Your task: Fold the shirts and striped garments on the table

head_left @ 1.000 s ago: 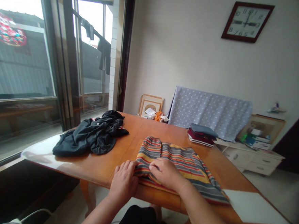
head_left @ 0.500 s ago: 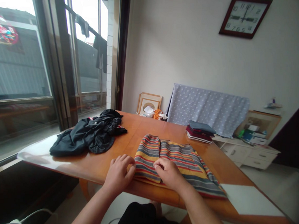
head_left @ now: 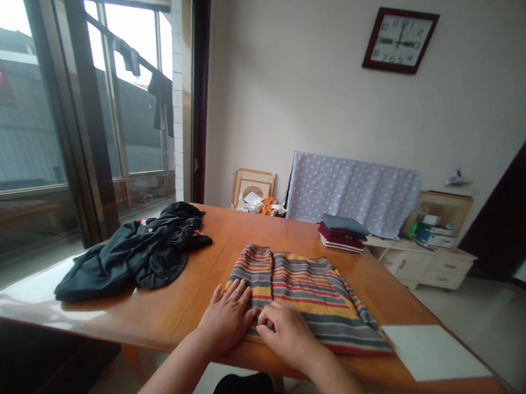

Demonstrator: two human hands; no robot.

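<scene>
the person's left hand lies flat and spread, palm down, on the near left corner of a striped garment. its fingers point away from the body and grip nothing. the right hand sits just beside it, touching or almost touching the left fingers, with its own fingers curled down onto the cloth's near edge. whether they pinch a fold or only press cannot be told from this view. the garment lies on the wooden table, running away from both hands toward the far right, with its near hem under the palms.

to the left of the left hand, apart from it, a heap of black clothing lies crumpled. well past the fingertips, beyond the garment, stands a small stack of folded clothes. out to the right of the right wrist a white sheet lies near the table's corner.

the likely trouble is at the near edge. the hem lies close to the table's front rim, so a pull toward the body could drag it over and let the layers slide apart. since the left palm only rests on the cloth, an uneven tug from the curled hand could also skew the stripes and rumple what lies beneath.
</scene>
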